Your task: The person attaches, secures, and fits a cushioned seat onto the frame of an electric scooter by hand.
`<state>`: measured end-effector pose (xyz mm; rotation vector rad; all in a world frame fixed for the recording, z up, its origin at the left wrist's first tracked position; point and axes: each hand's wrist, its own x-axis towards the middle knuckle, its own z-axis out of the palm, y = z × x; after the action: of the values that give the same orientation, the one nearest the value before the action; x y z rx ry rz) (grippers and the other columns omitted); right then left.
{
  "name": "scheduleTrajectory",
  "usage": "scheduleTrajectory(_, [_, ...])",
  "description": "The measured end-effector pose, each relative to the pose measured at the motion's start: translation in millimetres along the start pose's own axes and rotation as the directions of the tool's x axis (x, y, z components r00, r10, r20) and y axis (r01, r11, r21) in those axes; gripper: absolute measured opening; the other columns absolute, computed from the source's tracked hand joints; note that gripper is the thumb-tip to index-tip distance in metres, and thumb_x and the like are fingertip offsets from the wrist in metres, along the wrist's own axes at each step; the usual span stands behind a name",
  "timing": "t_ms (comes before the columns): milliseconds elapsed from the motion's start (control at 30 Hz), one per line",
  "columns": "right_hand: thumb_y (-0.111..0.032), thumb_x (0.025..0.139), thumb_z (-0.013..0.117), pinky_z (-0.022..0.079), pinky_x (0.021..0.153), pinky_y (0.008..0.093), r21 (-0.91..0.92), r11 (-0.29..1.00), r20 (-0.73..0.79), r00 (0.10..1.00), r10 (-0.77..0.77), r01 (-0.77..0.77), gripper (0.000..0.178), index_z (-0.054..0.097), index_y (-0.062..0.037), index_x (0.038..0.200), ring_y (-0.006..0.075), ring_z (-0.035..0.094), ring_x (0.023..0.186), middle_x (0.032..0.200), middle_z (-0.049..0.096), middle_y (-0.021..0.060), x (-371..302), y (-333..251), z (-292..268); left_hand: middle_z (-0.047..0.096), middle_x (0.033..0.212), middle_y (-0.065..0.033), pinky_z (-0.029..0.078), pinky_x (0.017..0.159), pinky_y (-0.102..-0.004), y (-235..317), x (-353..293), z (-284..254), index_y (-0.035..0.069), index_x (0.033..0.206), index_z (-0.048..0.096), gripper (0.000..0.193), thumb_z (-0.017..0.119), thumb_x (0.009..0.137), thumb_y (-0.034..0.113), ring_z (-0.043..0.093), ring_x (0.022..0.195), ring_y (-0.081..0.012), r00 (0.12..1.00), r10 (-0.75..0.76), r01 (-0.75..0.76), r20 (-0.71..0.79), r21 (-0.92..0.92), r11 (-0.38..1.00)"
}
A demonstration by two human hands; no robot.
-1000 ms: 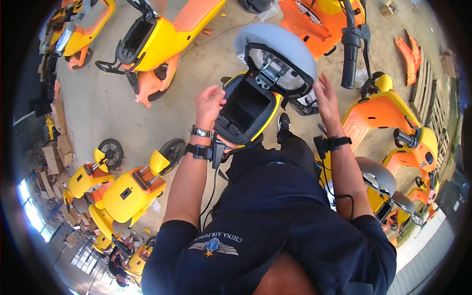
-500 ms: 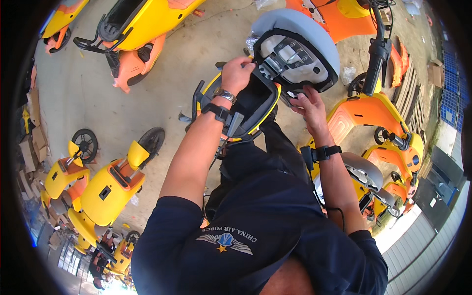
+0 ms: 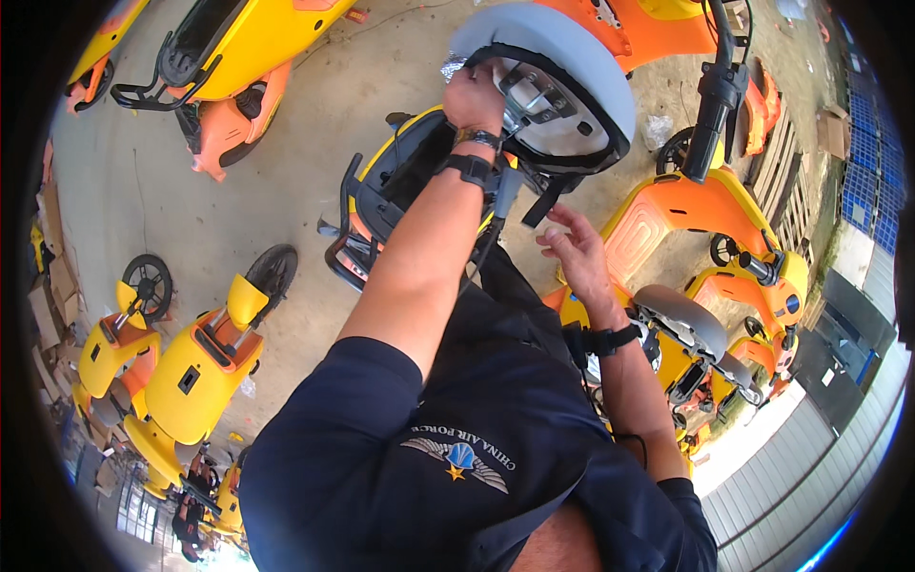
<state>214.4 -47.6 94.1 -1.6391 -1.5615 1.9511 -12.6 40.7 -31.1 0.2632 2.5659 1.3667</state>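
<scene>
Above the concrete floor [image 3: 286, 181], the grey scooter seat [image 3: 572, 110] tilts up, apparently attached but not lowered, beside the open black storage bin [image 3: 386, 181]! Left hand [image 3: 474, 98] works in at the seat's underside, fingers hidden, grip impossible to tell; right hand [image 3: 578, 253], half open, holds nothing visible, near the dangling black strap [image 3: 545, 203]. White lettering [image 3: 488, 444] borders the winged shirt emblem [image 3: 459, 458].

Seat [image 3: 534, 27], upper centre: pale grey cover, black edging, off-white underside. Storage bin [image 3: 393, 183], upper centre-left: black, yellow-rimmed. Handlebar grip [image 3: 709, 138], upper right: black. Footboard [image 3: 633, 245], right of centre: orange, patterned with nested rounded outlines. Front panel [image 3: 191, 386], lower left: yellow, small black rectangle. Grid panel [image 3: 872, 186], far right: blue, pale grid lines. Shirt [image 3: 357, 429], lower centre: dark navy; emblem [image 3: 459, 461] in white, blue and gold. Wrist strap [image 3: 615, 339], right of centre: black.
</scene>
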Motion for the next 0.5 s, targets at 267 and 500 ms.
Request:
scheduleTrajectory(267, [-0.015, 0.095, 0.058, 0.052, 0.078, 0.0284, 0.018, 0.988, 0.027, 0.987, 0.156, -0.156, 0.037, 0.053, 0.0021, 0.128, 0.0165, 0.065, 0.089, 0.11, 0.064, 0.0098, -12.4, 26.0, -15.9, 0.065, 0.073, -0.0182, 0.049, 0.059, -0.0484, -23.3, 43.8, -32.4, 0.011, 0.082, 0.07, 0.022, 0.059, 0.084, 0.031, 0.063, 0.07, -0.0403, 0.874, 0.46, -0.481, 0.157, 0.153, 0.863])
scheduleTrajectory(500, [-0.018, 0.096, 0.059, 0.051, 0.077, 0.0274, 0.038, 0.993, 0.027, 0.994, 0.106, -0.107, 0.034, 0.056, 0.0027, 0.123, 0.014, 0.064, 0.084, 0.099, 0.065, 0.0072, 5.7, 18.7, -17.8, 0.068, 0.075, -0.0165, 0.051, 0.065, -0.0441, -17.9, 54.5, -53.8, 0.007, 0.086, 0.07, 0.022, 0.063, 0.081, 0.027, 0.065, 0.071, -0.0375, 0.793, 0.513, -0.58, 0.329, 0.15, 0.8])
